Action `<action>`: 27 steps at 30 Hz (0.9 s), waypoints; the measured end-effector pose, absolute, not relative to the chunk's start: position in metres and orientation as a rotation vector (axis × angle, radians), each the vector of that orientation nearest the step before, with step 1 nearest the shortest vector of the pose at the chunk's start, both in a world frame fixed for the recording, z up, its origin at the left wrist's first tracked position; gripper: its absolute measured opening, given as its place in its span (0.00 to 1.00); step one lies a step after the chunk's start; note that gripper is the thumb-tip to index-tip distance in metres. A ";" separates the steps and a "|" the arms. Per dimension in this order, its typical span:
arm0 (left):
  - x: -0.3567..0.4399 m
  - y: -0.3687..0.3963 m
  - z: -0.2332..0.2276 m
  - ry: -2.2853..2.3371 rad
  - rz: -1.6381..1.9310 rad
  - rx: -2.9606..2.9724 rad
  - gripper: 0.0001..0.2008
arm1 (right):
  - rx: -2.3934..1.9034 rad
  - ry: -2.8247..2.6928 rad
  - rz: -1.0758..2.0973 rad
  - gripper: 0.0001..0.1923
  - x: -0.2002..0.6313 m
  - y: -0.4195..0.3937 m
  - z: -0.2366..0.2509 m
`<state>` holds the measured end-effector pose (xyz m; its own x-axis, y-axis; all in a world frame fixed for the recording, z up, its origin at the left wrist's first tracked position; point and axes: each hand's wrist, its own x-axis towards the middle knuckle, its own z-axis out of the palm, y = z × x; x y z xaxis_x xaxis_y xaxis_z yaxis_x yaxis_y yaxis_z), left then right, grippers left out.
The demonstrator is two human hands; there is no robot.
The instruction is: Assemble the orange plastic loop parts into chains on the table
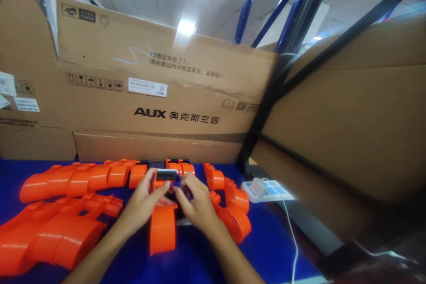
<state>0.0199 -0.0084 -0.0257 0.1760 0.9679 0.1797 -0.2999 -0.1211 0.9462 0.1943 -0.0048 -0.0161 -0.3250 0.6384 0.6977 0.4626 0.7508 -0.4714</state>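
Head view. A blue surface (199,257) is running beneath a wall of stacked cardboard cartons; the AUX carton (166,93) is standing directly behind the work area, and dark shelf uprights are rising to its right under ceiling lights.

Below the AUX carton, near the middle of the surface, both hands are meeting on one orange plastic part (163,224), a curved shell with a small dark toothed insert (166,175) at its far end. The left hand (143,204) is pinching the part's left edge near the insert between thumb and fingers; the right hand (196,204) is curled around its right side, fingertips pressing close to the same spot. Neither hand is spread.

Left of the held part, a row of nested orange shells (80,179) is lying just under the carton, and a second, larger stack (49,235) is lying nearer the camera. Right of the held part, several orange ring-like pieces (233,208) are lying touching one another. Further right, a white power strip (266,189) is resting at the edge of the surface, its cable trailing forward.

Judgement: the part appears to be light, stiff and smooth, so somewhat slippery; its side edges near the insert look the surest hold.
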 end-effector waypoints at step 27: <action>0.021 -0.007 -0.029 0.755 1.279 1.185 0.25 | -0.897 -2.181 -0.043 0.10 0.200 0.000 -0.015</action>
<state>0.0214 -0.0073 -0.0287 0.1918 0.9649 0.1793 -0.3094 -0.1139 0.9441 0.1999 -0.0005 -0.0154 -0.4613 0.5882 0.6642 0.6141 0.7520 -0.2395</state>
